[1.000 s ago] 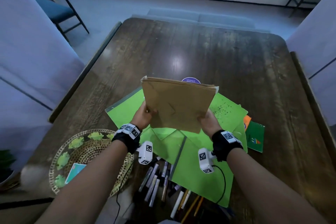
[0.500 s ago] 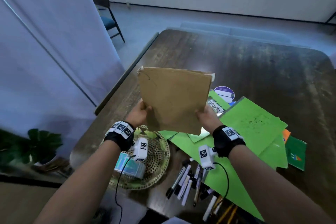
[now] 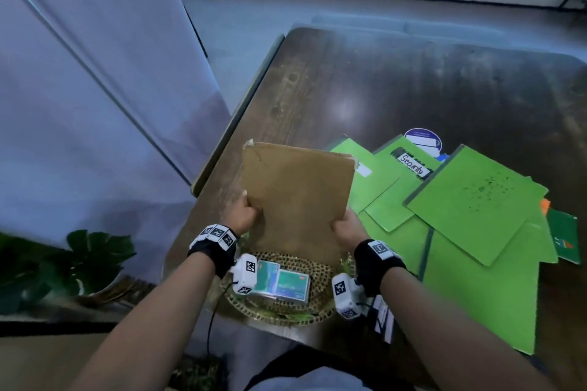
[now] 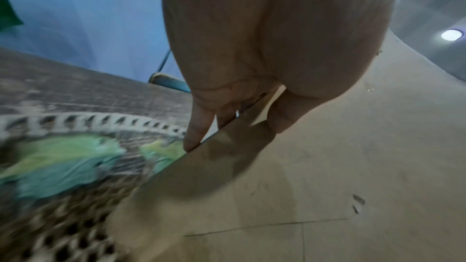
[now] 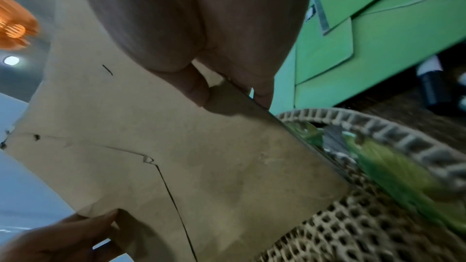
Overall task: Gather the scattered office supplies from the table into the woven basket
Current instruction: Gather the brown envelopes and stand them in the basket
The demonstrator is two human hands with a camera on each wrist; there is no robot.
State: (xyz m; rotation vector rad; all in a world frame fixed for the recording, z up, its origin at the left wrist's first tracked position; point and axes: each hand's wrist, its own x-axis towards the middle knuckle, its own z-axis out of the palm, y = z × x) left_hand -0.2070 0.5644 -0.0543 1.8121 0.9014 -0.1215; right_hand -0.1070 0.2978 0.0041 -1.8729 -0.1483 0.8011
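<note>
A stack of brown envelopes (image 3: 297,200) stands nearly upright over the round woven basket (image 3: 305,313) at the table's near left corner. My left hand (image 3: 244,216) pinches its left edge (image 4: 227,132), thumb on the near face. My right hand (image 3: 344,227) pinches the right edge (image 5: 227,95) the same way. The stack's lower edge hangs just inside the basket's far half (image 5: 327,166). In the basket lie a teal packet (image 3: 282,283) and green leaf-shaped pieces (image 4: 65,158).
Several green folders (image 3: 470,206) lie fanned across the wooden table (image 3: 413,82) to the right, with a round purple sticker (image 3: 424,138) and a dark green booklet (image 3: 565,238). Markers (image 3: 382,317) show beside my right wrist. A plant (image 3: 79,257) stands left, off the table.
Both hands carried the brown envelopes leftward from above the green folders to over the basket and lowered them toward it. My head turned left with them.
</note>
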